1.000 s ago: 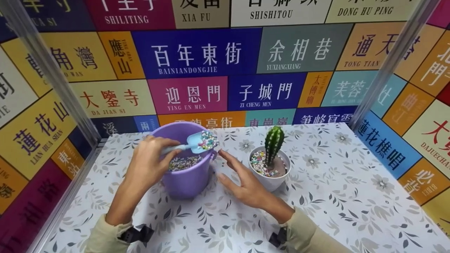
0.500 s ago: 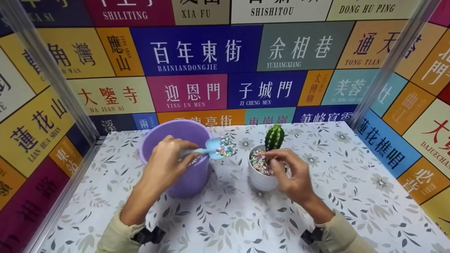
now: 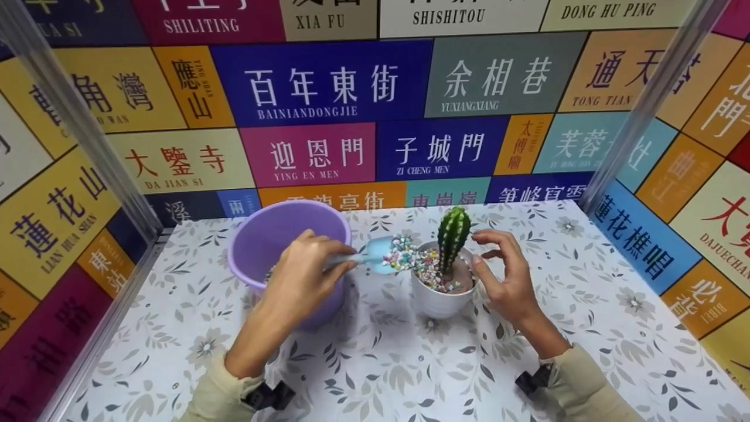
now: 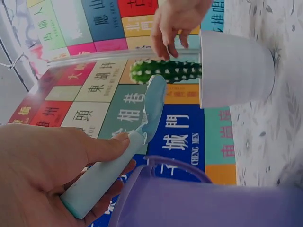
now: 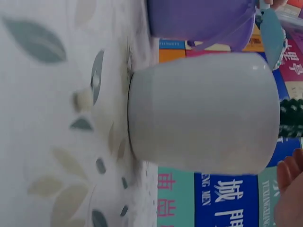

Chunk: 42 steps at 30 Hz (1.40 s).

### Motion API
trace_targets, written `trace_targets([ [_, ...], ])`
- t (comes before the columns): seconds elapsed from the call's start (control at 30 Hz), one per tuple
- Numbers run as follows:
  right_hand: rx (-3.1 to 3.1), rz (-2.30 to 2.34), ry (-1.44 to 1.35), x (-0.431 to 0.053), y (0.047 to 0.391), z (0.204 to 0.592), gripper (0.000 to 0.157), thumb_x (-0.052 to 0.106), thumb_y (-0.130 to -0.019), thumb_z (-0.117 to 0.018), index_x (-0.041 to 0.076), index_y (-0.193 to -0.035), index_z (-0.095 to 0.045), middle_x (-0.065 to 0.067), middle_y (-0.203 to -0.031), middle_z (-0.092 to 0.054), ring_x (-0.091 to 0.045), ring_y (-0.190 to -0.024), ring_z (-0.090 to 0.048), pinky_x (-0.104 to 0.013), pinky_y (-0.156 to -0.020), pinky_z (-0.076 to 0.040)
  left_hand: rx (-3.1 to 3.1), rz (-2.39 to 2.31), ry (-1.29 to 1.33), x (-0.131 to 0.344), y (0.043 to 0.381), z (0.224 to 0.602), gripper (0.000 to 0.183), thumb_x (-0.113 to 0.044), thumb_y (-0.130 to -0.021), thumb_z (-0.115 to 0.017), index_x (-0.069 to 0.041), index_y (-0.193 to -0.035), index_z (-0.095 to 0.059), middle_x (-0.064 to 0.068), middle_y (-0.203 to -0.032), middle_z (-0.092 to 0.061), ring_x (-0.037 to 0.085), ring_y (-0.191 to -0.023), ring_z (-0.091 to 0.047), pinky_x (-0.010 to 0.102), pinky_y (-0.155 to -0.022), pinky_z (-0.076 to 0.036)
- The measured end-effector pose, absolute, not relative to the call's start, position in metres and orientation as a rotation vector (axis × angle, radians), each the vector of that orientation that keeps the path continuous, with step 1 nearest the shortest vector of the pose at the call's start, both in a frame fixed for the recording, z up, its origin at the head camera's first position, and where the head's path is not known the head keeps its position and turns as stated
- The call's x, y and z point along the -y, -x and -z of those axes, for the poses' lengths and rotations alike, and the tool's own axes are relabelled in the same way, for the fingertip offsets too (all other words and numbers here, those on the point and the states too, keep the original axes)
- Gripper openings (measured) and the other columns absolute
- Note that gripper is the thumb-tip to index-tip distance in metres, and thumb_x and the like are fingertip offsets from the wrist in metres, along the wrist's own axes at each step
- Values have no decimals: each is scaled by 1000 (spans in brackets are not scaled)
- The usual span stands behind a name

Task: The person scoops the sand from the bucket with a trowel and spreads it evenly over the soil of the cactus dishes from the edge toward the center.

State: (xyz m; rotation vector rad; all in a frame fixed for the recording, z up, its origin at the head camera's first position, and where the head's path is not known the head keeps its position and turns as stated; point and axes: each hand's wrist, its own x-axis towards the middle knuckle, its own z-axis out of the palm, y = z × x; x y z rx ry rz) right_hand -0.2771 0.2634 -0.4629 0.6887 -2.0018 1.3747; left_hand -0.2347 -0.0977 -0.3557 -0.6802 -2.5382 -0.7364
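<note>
My left hand (image 3: 304, 278) grips the handle of a light blue toy shovel (image 3: 375, 258), its blade loaded with colourful pebbles (image 3: 399, 253). The blade's tip is right at the left rim of a white flowerpot (image 3: 439, 303). In the pot stands a green cactus (image 3: 453, 237), with pebbles over much of the surface and a brown patch at the right. My right hand (image 3: 508, 278) is beside the pot's right rim, fingers loosely bent and holding nothing. In the left wrist view, the fingers wrap the shovel handle (image 4: 102, 179). The right wrist view shows the pot's side close up.
A purple bucket (image 3: 246, 246) stands left of the pot, partly behind the left hand; its handle (image 4: 182, 165) shows in the left wrist view. Leaf-patterned white cloth (image 3: 375, 363) covers the table. Sign-covered walls and metal posts (image 3: 636, 117) enclose the back and sides.
The left hand has carried the loaded shovel rightward from over the bucket to the pot's rim. The right hand has moved from near the bucket, across the cactus, to the pot's right side.
</note>
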Motion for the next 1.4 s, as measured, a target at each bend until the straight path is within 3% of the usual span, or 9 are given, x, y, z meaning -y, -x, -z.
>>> trace_targets([
  [0.13, 2185, -1425, -724, -273, 283, 473, 63, 4, -99, -68, 10, -159, -48, -11, -165, -46, -20, -152, -44, -33, -115, -42, 2536, 719, 705, 90, 235, 358, 19, -21, -91, -87, -12, -108, -86, 5, -104, -84, 27, -98, -70, 46, -92, -56],
  [0.27, 2372, -1485, -757, -279, 284, 481, 87, 16, -97, -74, 19, -171, -29, -8, -177, -28, -31, -164, -28, -53, -128, -28, 2547, 697, 723, 82, 235, 361, 19, -21, -91, -88, -13, -108, -86, 4, -105, -85, 26, -99, -70, 46, -93, -57],
  [0.37, 2527, -1515, -732, -283, 282, 486, 101, 25, -94, -80, 23, -174, -18, -11, -182, -16, -41, -168, -15, -72, -130, -17, 2545, 682, 743, 77, 235, 363, 19, -21, -91, -88, -13, -107, -86, 5, -106, -85, 27, -99, -70, 46, -92, -56],
  [0.47, 2637, -1499, -684, -284, 279, 488, 111, 32, -90, -86, 22, -175, -13, -15, -183, -11, -48, -168, -9, -79, -127, -13, 2547, 659, 762, 72, 236, 364, 19, -22, -91, -88, -13, -107, -86, 5, -105, -85, 27, -99, -70, 47, -93, -56],
  [0.8, 2688, -1462, -648, -278, 273, 483, 126, 34, -84, -93, 18, -175, -8, -20, -182, -9, -49, -166, -13, -75, -128, -17, 2563, 592, 792, 61, 235, 366, 18, -23, -91, -87, -16, -107, -86, 3, -103, -85, 27, -97, -71, 47, -92, -57],
  [1.13, 2715, -1271, -556, -264, 263, 478, 139, 52, -78, -96, 17, -175, -2, -20, -180, -16, -49, -164, -24, -74, -127, -25, 2555, 506, 779, 56, 233, 368, 13, -22, -91, -86, -17, -104, -87, 3, -97, -83, 27, -92, -68, 45, -86, -55],
  [1.4, 2687, -1396, -631, -266, 260, 471, 128, 41, -86, -91, 15, -175, -2, -16, -183, -5, -43, -168, -10, -74, -130, -15, 2555, 479, 767, 54, 230, 366, 14, -23, -91, -86, -18, -104, -87, 2, -98, -84, 26, -92, -68, 44, -85, -55],
])
